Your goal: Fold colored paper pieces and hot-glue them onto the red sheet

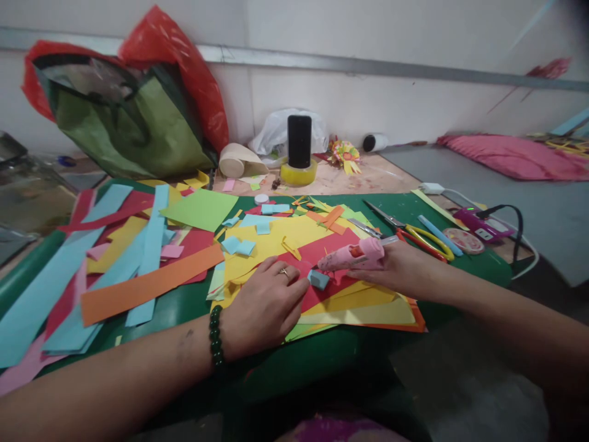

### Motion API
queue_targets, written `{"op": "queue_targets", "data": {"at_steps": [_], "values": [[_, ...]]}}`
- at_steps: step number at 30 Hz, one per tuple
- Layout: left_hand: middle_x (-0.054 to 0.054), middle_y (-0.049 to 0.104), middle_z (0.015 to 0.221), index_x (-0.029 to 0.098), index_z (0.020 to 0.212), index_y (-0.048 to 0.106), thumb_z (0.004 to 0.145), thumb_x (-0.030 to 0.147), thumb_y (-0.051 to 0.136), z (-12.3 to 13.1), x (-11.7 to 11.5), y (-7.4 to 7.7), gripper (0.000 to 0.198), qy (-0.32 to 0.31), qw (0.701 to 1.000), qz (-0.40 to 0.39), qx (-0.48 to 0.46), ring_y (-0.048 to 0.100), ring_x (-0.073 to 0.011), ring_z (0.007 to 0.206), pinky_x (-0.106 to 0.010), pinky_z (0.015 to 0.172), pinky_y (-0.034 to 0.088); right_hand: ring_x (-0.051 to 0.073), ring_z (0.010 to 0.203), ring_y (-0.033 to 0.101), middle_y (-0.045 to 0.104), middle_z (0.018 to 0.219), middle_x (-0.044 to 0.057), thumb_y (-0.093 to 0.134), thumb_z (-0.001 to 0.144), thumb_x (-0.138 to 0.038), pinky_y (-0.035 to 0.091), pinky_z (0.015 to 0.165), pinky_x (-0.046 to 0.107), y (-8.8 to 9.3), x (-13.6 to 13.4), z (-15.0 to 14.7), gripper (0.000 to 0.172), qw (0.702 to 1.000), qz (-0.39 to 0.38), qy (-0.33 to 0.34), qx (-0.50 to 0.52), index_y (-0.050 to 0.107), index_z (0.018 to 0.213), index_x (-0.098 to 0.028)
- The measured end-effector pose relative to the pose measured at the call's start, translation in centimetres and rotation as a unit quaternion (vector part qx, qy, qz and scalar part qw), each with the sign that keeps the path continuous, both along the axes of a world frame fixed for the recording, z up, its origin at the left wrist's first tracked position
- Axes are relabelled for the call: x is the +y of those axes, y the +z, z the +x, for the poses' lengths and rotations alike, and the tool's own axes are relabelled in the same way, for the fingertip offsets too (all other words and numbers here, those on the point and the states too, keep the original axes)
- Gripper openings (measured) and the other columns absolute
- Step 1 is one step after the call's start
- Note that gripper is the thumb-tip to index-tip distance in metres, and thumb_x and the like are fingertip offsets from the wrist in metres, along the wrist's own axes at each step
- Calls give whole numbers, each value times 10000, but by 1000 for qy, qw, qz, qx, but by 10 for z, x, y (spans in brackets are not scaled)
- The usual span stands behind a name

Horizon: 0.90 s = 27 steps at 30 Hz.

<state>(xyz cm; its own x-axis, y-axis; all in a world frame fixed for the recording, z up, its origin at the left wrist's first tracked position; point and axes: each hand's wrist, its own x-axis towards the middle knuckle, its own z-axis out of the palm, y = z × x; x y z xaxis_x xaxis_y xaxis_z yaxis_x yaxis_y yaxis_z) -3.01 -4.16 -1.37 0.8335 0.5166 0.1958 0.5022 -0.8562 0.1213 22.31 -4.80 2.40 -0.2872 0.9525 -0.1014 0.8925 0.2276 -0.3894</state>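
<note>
My right hand (pixel 391 267) is closed around a pink hot glue gun (pixel 363 255), its nozzle pointing left. Just below the nozzle is a small folded piece of blue paper (pixel 318 280), tilted up from a red paper sheet (pixel 340 294). My left hand (pixel 264 301), with a ring and a green bead bracelet, rests on the yellow sheets (pixel 253 239); its bent fingers hold the blue piece at its left edge. More small blue paper pieces (pixel 238 246) and a thin yellow strip (pixel 291 248) lie on the stack beyond my left hand.
Long coloured paper strips (pixel 151 285) cover the left side of the green mat (pixel 276 362). Scissors (pixel 414 236), a blue glue stick (pixel 440 235) and a purple power adapter (pixel 483 224) are on the right. Behind stand a phone (pixel 299 141) on yellow tape (pixel 298 174) and a green bag (pixel 124 129).
</note>
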Motion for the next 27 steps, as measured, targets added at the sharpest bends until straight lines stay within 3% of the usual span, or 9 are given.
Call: {"op": "queue_targets", "data": {"at_steps": [6,11,19,23,27], "values": [[-103,639,916,156,989,654,936,223,406,0,0,0,262,-2,1000,2,-10,548,-234,835,-422,843,426,217,778,688,754,826,-2,578,868,-406,534,660,293,10,1,11,237,997,74,18,30,767,985,-324],[-96,637,903,160,949,650,930,215,410,0,-1,0,247,2,1000,-2,-2,546,-229,827,-417,839,425,209,707,672,746,766,13,591,861,-443,520,627,288,2,-3,7,252,999,17,48,20,783,931,-294],[-101,640,923,154,971,653,936,235,400,0,0,0,268,4,1000,-1,5,548,-237,846,-432,864,421,186,620,635,705,664,7,595,849,-432,482,560,274,-1,0,-2,251,1000,6,-11,-6,782,858,-265],[-98,637,916,156,958,653,936,229,393,0,-1,1,271,6,1000,-2,12,546,-234,844,-431,872,416,204,738,675,749,797,8,555,888,-410,515,645,284,1,1,3,258,999,27,29,16,778,961,-304],[-93,635,906,154,960,652,934,224,401,0,0,1,262,5,1000,1,7,546,-228,831,-426,871,415,227,781,691,759,823,17,560,887,-428,527,662,287,0,2,7,277,998,54,6,11,777,1005,-300]]}}
